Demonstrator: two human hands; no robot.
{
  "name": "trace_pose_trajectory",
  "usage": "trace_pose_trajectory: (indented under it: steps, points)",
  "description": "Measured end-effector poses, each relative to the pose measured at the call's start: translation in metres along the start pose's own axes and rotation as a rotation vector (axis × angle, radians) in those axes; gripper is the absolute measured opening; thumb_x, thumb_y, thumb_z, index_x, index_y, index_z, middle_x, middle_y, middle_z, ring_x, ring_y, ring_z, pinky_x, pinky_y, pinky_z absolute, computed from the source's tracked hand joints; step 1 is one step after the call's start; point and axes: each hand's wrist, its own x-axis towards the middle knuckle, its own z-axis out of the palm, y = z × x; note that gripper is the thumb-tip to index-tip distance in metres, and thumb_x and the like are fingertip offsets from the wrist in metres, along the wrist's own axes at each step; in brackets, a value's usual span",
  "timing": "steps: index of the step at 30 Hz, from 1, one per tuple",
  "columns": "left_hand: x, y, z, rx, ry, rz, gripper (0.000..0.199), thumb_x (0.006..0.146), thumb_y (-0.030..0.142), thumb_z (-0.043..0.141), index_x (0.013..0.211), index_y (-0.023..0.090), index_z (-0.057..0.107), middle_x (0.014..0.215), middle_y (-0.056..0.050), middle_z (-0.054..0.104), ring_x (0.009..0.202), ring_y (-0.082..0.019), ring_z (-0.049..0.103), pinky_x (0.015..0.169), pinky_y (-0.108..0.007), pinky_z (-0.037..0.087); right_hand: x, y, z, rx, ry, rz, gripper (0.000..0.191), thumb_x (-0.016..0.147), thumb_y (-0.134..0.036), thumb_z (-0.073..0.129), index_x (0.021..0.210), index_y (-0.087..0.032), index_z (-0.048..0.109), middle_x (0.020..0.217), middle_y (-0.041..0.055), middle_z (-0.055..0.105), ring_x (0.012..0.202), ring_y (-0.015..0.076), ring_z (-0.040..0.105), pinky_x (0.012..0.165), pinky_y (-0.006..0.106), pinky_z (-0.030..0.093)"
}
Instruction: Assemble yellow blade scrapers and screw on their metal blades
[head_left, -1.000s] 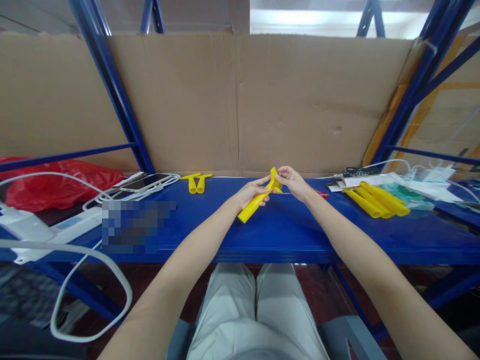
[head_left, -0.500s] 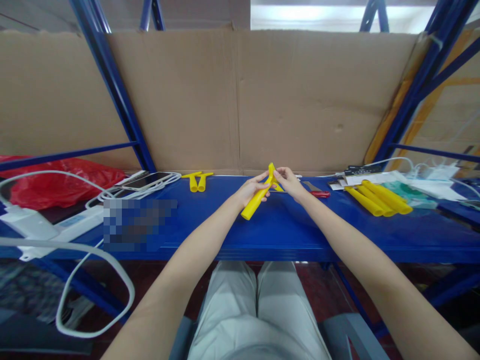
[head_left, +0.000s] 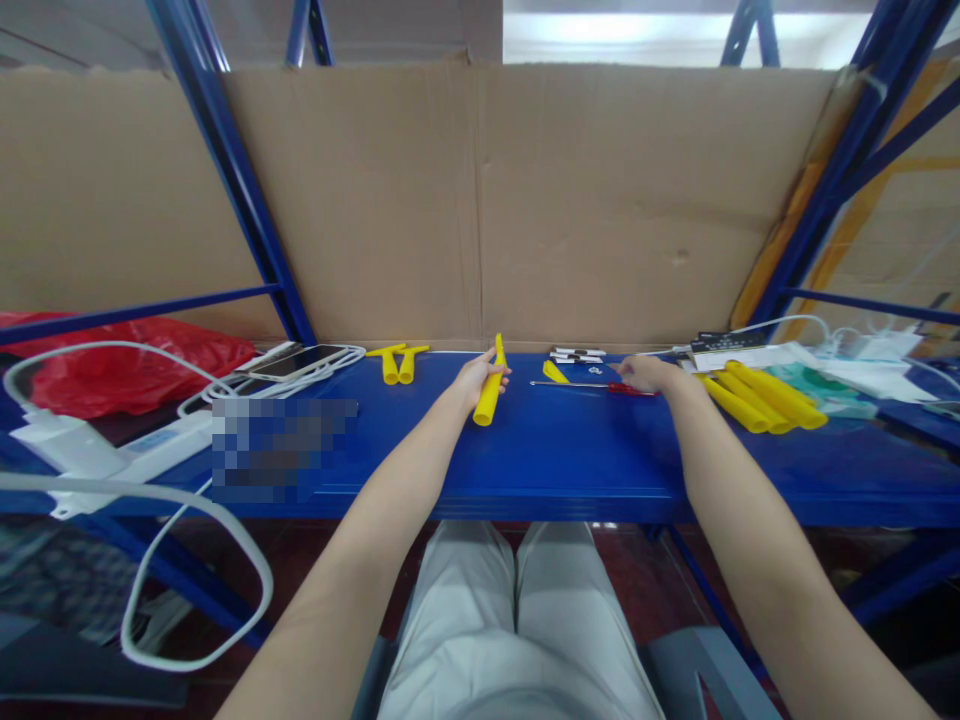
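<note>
My left hand (head_left: 480,383) is wrapped round a hollow yellow plastic tube (head_left: 487,400), its open round end tilted toward me and a narrow part rising above the fingers. Farther right, my right hand (head_left: 646,373) rests low at the red handle of a screwdriver (head_left: 630,389), whose thin metal shaft points left on the blue table. Its fingers are bent and closed, and whatever lies under them is hidden. Between the hands lie a small yellow piece (head_left: 555,372) and a little white part (head_left: 595,371). Behind these are some black-and-white strips (head_left: 577,355).
Two yellow T-shaped pieces (head_left: 398,365) stand at the back left. Several yellow tubes (head_left: 772,397) lie at right beside papers and a green bag (head_left: 832,392). At left are a phone (head_left: 300,362), white cables, a power strip (head_left: 161,445) and a red plastic bag (head_left: 142,365). Cardboard (head_left: 360,200) closes the back.
My right hand has let go of the yellow tube and moved right to the red-handled tools. My left hand has shifted slightly left, holding the tube more upright.
</note>
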Motion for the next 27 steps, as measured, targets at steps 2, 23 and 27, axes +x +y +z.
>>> trace_pose_trajectory:
  steps: [2, 23, 27]
  points:
    - [0.000, 0.000, 0.000, 0.004, 0.004, -0.006, 0.073, 0.085, 0.003, 0.044, 0.147, 0.029, 0.017, 0.069, -0.002, 0.059, 0.043, -0.009, 0.051, 0.039, -0.017, 0.038, -0.003, 0.013, -0.003, -0.048, -0.096, 0.036, 0.020, 0.066, -0.027, 0.066, 0.085, -0.023, 0.072, 0.084, 0.0074, 0.070, 0.081, 0.0219, 0.065, 0.072, 0.030, 0.046]
    - [-0.001, -0.001, 0.003, 0.029, 0.009, -0.018, 0.075, 0.084, 0.002, 0.044, 0.147, 0.030, 0.016, 0.071, -0.002, 0.060, 0.045, -0.010, 0.053, 0.041, -0.018, 0.040, -0.015, 0.003, 0.000, -0.029, -0.146, 0.053, 0.015, 0.064, -0.020, 0.069, 0.079, -0.023, 0.070, 0.079, 0.0024, 0.071, 0.075, 0.0191, 0.065, 0.064, 0.026, 0.047]
    - [-0.004, 0.000, 0.005, 0.052, 0.023, -0.028, 0.074, 0.084, 0.001, 0.042, 0.147, 0.031, 0.017, 0.072, -0.002, 0.059, 0.045, -0.010, 0.053, 0.040, -0.018, 0.040, -0.014, -0.003, 0.001, 0.003, -0.092, -0.019, 0.013, 0.064, -0.021, 0.070, 0.076, -0.023, 0.069, 0.080, 0.0021, 0.070, 0.079, 0.0189, 0.065, 0.068, 0.026, 0.048]
